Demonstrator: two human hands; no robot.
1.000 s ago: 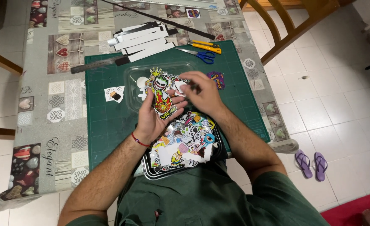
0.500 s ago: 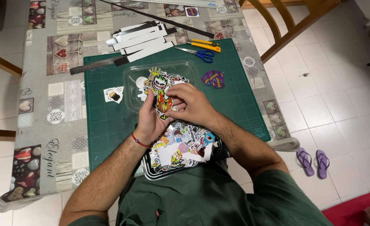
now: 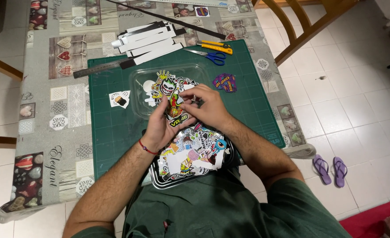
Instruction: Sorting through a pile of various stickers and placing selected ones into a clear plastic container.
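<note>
Nearest to me I see a black tray [image 3: 156, 181] at the edge of the surface, full of colourful stickers [image 3: 194, 152] in a loose heap. Just above it my two hands meet. The left hand [image 3: 160, 125], with a red string on the wrist, lies palm up and carries a sticker with a clown face [image 3: 172, 99], and its fingers curl around the lower part. The right hand [image 3: 207, 105] comes from the other side and pinches the same sticker near its top edge (I cannot tell if it holds the backing or the sticker itself). So both hands are together, closed on this one sticker.

Under the hands is a clear plastic lid or box [image 3: 137, 86] on a green cutting mat [image 3: 111, 132]. A small sticker [image 3: 119, 99] lies to the left on the mat, a purple sticker [image 3: 225, 82] to the right. Farther away I see blue scissors [image 3: 212, 56], a yellow cutter [image 3: 217, 46], a metal ruler [image 3: 99, 68] and white and black paper strips [image 3: 148, 39].
</note>
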